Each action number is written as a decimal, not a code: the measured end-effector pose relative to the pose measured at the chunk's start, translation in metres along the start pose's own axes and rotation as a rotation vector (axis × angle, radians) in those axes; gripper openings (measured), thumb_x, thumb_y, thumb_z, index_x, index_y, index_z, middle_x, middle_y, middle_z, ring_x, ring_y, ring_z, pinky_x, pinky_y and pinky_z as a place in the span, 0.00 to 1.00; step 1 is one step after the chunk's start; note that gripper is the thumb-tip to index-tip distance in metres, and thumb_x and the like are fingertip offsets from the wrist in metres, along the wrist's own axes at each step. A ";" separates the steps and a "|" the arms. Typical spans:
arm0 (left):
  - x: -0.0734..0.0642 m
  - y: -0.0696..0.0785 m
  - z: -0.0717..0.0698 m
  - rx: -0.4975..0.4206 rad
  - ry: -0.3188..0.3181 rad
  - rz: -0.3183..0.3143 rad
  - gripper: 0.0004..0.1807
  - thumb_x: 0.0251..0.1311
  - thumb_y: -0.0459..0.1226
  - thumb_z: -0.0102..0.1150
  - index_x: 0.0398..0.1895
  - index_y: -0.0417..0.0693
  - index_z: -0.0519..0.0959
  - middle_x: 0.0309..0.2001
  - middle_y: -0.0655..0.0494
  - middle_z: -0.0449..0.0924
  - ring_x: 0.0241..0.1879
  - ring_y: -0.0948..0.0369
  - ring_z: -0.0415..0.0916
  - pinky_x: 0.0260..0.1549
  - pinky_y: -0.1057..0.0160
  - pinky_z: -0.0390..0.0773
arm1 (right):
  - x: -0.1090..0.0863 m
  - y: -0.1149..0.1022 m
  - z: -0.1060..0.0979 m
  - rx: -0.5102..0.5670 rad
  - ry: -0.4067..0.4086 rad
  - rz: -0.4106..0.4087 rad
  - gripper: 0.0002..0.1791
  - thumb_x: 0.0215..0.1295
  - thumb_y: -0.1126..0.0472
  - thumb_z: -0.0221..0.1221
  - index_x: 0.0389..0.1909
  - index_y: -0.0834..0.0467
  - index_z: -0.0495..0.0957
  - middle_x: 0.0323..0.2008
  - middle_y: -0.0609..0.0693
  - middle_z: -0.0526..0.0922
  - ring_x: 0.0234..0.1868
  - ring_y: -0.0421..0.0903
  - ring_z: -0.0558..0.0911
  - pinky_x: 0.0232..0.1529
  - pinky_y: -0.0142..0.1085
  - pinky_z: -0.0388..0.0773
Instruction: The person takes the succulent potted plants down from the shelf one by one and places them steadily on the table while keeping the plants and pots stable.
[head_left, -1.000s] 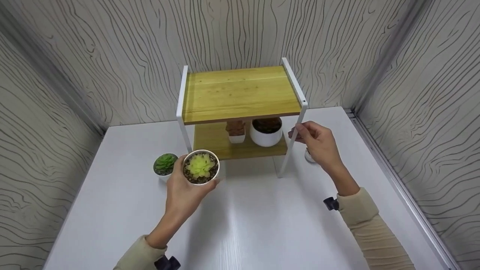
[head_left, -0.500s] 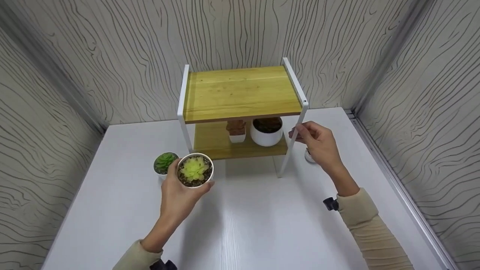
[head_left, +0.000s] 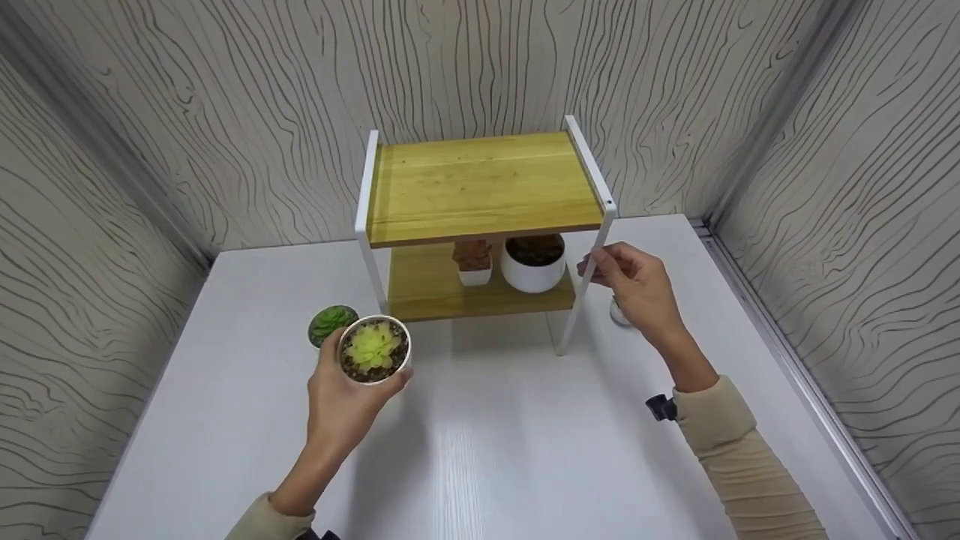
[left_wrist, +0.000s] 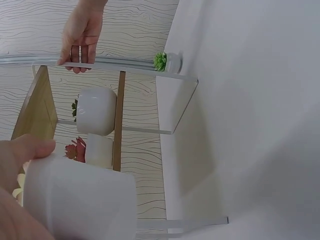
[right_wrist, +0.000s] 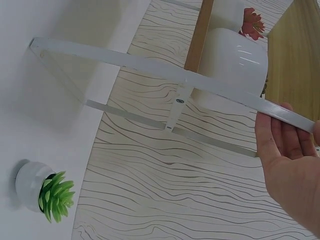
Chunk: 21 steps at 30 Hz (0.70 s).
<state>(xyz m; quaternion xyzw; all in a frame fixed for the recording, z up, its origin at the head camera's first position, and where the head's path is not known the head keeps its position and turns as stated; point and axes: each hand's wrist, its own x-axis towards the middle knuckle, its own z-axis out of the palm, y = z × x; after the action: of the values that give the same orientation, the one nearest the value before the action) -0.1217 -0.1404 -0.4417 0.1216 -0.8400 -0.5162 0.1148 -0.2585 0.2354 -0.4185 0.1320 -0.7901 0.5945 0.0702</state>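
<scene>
My left hand (head_left: 341, 401) grips a white pot with a yellow-green succulent (head_left: 374, 349), held above the table in front of the shelf's left side. In the left wrist view the white pot (left_wrist: 82, 200) fills the lower left, thumb and fingers around it. My right hand (head_left: 637, 289) pinches the front right upright (head_left: 587, 289) of a two-tier wooden shelf (head_left: 484, 187) with a white frame. On the lower board stand a small pot with a red succulent (head_left: 473, 264) and a larger round white pot (head_left: 533, 270). Just behind the held pot, a green succulent (head_left: 330, 322) is partly covered.
A small white pot with a green succulent (right_wrist: 55, 197) stands on the white table (head_left: 510, 450) right of the shelf, mostly hidden by my right hand in the head view. Wood-grain patterned walls (head_left: 465, 67) close off the back and sides.
My left hand has drawn the yellow-green succulent pot leftward and a little toward me, away from the shelf. The right hand stays on the upright.
</scene>
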 end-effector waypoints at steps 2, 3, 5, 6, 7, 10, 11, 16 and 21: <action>-0.001 -0.002 -0.001 0.006 0.001 -0.006 0.56 0.46 0.40 0.85 0.77 0.39 0.61 0.67 0.35 0.77 0.65 0.41 0.78 0.61 0.39 0.82 | 0.000 0.001 0.000 0.001 -0.003 -0.002 0.22 0.80 0.48 0.57 0.50 0.65 0.83 0.46 0.61 0.90 0.49 0.43 0.91 0.55 0.29 0.86; -0.001 -0.003 -0.002 0.007 -0.002 -0.006 0.56 0.47 0.40 0.84 0.77 0.38 0.61 0.67 0.35 0.76 0.66 0.40 0.78 0.61 0.39 0.82 | 0.000 0.001 0.000 0.007 -0.003 -0.004 0.22 0.79 0.48 0.57 0.50 0.65 0.83 0.46 0.61 0.90 0.49 0.43 0.91 0.55 0.29 0.86; -0.002 -0.005 -0.003 0.008 -0.005 -0.007 0.56 0.47 0.41 0.84 0.77 0.38 0.61 0.68 0.35 0.76 0.66 0.40 0.78 0.60 0.39 0.83 | 0.001 0.002 0.000 0.021 -0.003 -0.008 0.22 0.79 0.48 0.58 0.49 0.66 0.83 0.46 0.62 0.90 0.49 0.45 0.91 0.55 0.30 0.86; -0.002 -0.006 -0.004 0.010 -0.005 -0.006 0.56 0.48 0.41 0.84 0.77 0.38 0.61 0.68 0.35 0.76 0.65 0.40 0.78 0.60 0.39 0.83 | 0.001 0.003 0.001 0.029 -0.002 -0.010 0.22 0.79 0.48 0.58 0.49 0.66 0.83 0.47 0.63 0.89 0.50 0.47 0.91 0.55 0.30 0.86; -0.003 -0.007 -0.005 0.010 -0.005 -0.008 0.56 0.48 0.42 0.84 0.77 0.38 0.61 0.68 0.35 0.76 0.65 0.40 0.78 0.59 0.39 0.83 | 0.001 0.003 0.001 0.031 -0.004 -0.012 0.22 0.79 0.48 0.58 0.50 0.66 0.83 0.47 0.63 0.89 0.50 0.48 0.91 0.55 0.31 0.86; -0.003 -0.011 -0.008 0.017 0.001 -0.015 0.57 0.48 0.43 0.84 0.78 0.37 0.60 0.68 0.34 0.75 0.65 0.39 0.78 0.59 0.38 0.83 | 0.000 0.003 0.000 0.035 -0.005 -0.011 0.22 0.80 0.49 0.58 0.50 0.67 0.83 0.47 0.64 0.89 0.51 0.48 0.91 0.55 0.31 0.86; -0.004 -0.012 -0.009 0.024 0.004 -0.021 0.57 0.48 0.43 0.84 0.78 0.37 0.59 0.68 0.33 0.75 0.66 0.38 0.78 0.60 0.38 0.83 | 0.000 0.002 0.000 0.028 -0.007 -0.009 0.22 0.80 0.49 0.57 0.50 0.67 0.83 0.48 0.64 0.89 0.50 0.47 0.91 0.55 0.30 0.86; -0.003 -0.020 -0.012 0.050 0.013 -0.056 0.59 0.50 0.43 0.83 0.80 0.34 0.56 0.70 0.30 0.71 0.68 0.36 0.75 0.62 0.37 0.81 | 0.000 0.000 0.001 0.040 -0.002 0.005 0.21 0.80 0.50 0.58 0.50 0.67 0.83 0.49 0.68 0.88 0.47 0.39 0.91 0.55 0.31 0.86; 0.001 -0.029 -0.013 0.051 0.011 -0.082 0.59 0.51 0.42 0.81 0.80 0.33 0.54 0.71 0.30 0.70 0.69 0.36 0.74 0.63 0.36 0.80 | 0.000 0.001 0.000 0.034 0.005 -0.002 0.21 0.79 0.51 0.58 0.50 0.67 0.83 0.48 0.65 0.89 0.48 0.40 0.91 0.55 0.31 0.86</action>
<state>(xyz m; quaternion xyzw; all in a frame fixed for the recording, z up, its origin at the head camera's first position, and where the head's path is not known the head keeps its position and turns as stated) -0.1162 -0.1644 -0.4617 0.1617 -0.8466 -0.4980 0.0951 -0.2588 0.2354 -0.4194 0.1324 -0.7796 0.6080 0.0706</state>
